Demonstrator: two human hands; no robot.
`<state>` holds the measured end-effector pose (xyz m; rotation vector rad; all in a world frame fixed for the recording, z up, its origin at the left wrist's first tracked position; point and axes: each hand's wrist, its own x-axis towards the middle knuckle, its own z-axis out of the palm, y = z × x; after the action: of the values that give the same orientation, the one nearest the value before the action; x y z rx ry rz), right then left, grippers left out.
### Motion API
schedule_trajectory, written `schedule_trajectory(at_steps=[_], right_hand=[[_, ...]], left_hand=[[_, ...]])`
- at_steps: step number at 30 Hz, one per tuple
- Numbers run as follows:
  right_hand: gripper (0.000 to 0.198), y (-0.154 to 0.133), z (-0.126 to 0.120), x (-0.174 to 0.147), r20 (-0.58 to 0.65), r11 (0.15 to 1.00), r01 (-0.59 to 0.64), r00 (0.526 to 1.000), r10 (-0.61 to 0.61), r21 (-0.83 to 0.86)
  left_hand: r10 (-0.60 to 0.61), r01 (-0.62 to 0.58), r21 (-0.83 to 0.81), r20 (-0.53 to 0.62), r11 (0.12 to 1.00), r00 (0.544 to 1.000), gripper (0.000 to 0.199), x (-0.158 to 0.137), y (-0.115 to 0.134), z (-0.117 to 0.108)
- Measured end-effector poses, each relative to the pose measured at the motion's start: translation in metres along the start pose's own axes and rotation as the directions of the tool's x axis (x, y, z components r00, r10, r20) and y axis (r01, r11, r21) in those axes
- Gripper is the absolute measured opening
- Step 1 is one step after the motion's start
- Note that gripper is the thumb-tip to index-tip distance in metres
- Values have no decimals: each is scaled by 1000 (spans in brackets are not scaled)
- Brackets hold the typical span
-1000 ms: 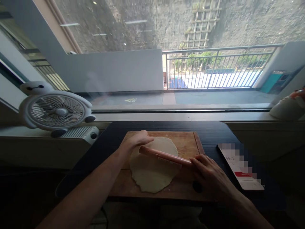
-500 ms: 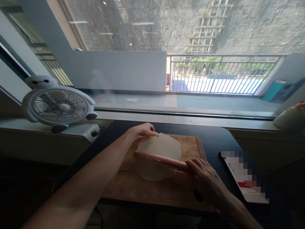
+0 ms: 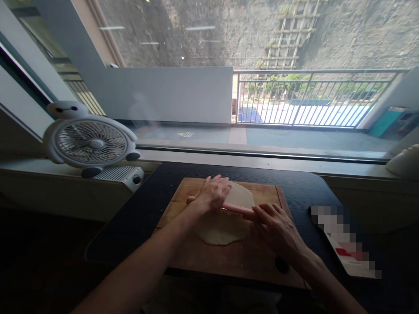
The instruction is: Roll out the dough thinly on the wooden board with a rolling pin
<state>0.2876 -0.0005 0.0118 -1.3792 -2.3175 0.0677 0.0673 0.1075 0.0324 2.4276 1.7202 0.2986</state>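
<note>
A flat sheet of pale dough (image 3: pixel 222 231) lies on a wooden board (image 3: pixel 176 198). Across its middle rests a pinkish rolling pin (image 3: pixel 237 210), slanting down slightly to the right. My right hand (image 3: pixel 273 224) is closed round the pin's right end. Over the left part of the pin lies my left hand (image 3: pixel 214 192), palm down with fingers stretched out toward the far side. It covers part of the pin and of the dough's far left area. Whether its palm presses on the pin is hidden.
The board sits on a dark table (image 3: pixel 131 226). A flat item with a blurred surface (image 3: pixel 347 244) lies at the table's right. Left of the table, a white fan (image 3: pixel 94 141) stands on a ledge. A large window (image 3: pixel 183 96) rises behind the table.
My left hand has left the dough's far left edge, its fingers unfolding, and moved right and nearer onto the rolling pin. My right hand still grips the pin, slightly farther away.
</note>
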Motion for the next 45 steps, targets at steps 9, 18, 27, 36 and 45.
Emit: schedule_trajectory(at_steps=[9,18,27,36,45], right_hand=[[36,-19,10,-49,-166,997,79,983,-77,3],[31,12,8,10,-91,970,-196,979,185,-142],[58,-42,4,-54,3,970,210,977,-211,-122],[45,15,10,3,-34,969,-211,978,208,-132],[57,-30,-1,-49,38,993,110,993,-108,-49]], left_hand=[[89,-52,198,-185,979,979,53,-99,-12,19],[-117,139,118,-179,983,977,62,37,10,15],[49,-28,233,-84,972,995,59,-101,-19,13],[-225,212,184,55,960,973,69,51,1,16],[7,14,306,-67,952,998,61,-91,-19,14]])
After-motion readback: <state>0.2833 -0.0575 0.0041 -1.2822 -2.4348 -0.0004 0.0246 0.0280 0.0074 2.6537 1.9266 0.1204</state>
